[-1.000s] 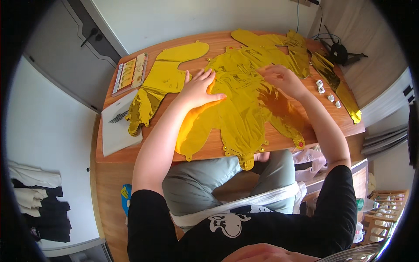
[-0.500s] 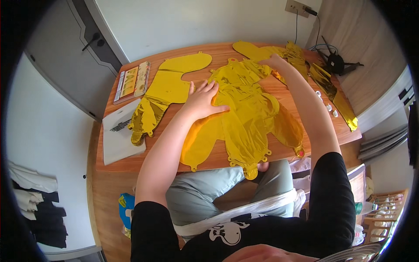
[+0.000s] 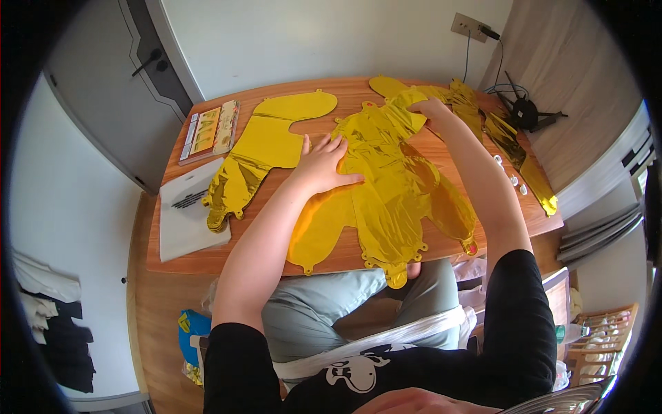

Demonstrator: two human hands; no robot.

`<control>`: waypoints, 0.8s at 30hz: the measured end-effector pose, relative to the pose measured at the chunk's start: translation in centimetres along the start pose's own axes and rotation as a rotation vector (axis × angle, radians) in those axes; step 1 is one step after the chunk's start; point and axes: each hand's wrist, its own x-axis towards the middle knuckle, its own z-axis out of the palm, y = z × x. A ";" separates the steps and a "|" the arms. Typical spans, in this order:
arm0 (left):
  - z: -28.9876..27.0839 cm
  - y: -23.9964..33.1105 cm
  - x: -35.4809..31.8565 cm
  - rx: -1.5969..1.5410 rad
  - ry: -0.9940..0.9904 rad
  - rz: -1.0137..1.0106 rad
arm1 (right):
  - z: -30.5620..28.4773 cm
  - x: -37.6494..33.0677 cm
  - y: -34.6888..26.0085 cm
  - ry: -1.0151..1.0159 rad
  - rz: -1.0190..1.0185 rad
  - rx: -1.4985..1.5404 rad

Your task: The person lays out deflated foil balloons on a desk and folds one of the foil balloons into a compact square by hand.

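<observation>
A large flat gold foil balloon (image 3: 386, 200), uninflated and wrinkled, lies spread over the middle of the table, its lowest tabs hanging past the near edge. My left hand (image 3: 324, 165) rests on its left side, fingers and thumb spread. At the balloon's upper right, the fingers of my right hand (image 3: 432, 112) are closed on the foil's edge; their tips are partly hidden. To the left lies another flat gold foil balloon (image 3: 272, 138), its lower end crumpled. More gold foil (image 3: 469, 103) stretches along the far right of the table.
At the table's left are a flat printed box (image 3: 210, 131) and a white sheet (image 3: 183, 224) with dark marks. Small white pieces (image 3: 514, 181) sit near the right edge. A black device with antennas (image 3: 527, 112) stands at the back right, near a wall socket (image 3: 469, 27).
My right hand has come slightly nearer with the foil edge, and the upper right flap now lies more spread out. My left hand stays in place on the balloon. The view has shifted a little.
</observation>
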 end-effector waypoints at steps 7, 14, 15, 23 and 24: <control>-0.4 1.1 0.2 0.003 0.011 0.010 | 0.5 0.6 -0.6 -0.081 0.049 0.311; -0.4 1.0 0.1 -0.006 0.036 0.009 | 5.0 0.6 -1.1 -0.179 0.071 0.565; -0.4 1.5 0.5 -0.009 0.037 0.023 | 4.7 0.9 -0.7 -0.143 0.028 0.407; -0.5 0.6 -0.5 -0.010 0.031 0.006 | 8.9 -5.9 -1.3 -0.180 -0.082 0.537; -0.3 0.2 -0.7 -0.009 0.029 -0.004 | 8.8 -6.5 -1.8 -0.284 0.015 0.627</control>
